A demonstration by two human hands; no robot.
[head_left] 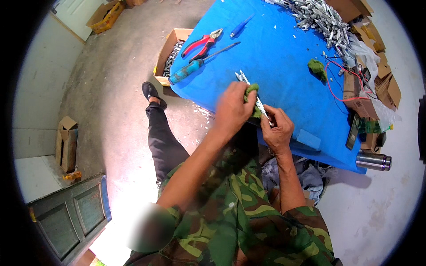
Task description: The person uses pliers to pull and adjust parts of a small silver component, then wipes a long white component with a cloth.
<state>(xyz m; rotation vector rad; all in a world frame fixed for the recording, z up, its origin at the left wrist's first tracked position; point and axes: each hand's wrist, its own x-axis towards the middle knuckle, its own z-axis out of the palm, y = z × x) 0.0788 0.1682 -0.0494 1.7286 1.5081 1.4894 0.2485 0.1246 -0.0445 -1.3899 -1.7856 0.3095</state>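
Note:
A slim silvery metal part slants between my hands over the near edge of the blue-covered table. My right hand pinches its lower end between thumb and fingers. Wrapped in the fingers of my left hand is a green cloth, pressed against the part's middle. The part's forked upper end sticks out beyond the cloth. Some of the left fingers are blurred. Left of my hands lie a screwdriver with a blue-green handle, red-and-black pliers and a smaller blue screwdriver.
A heap of similar metal parts covers the far right. Near it are a second green cloth, a meter with red leads and cardboard boxes. A steel flask lies at the right corner. A carton of parts stands left of the table.

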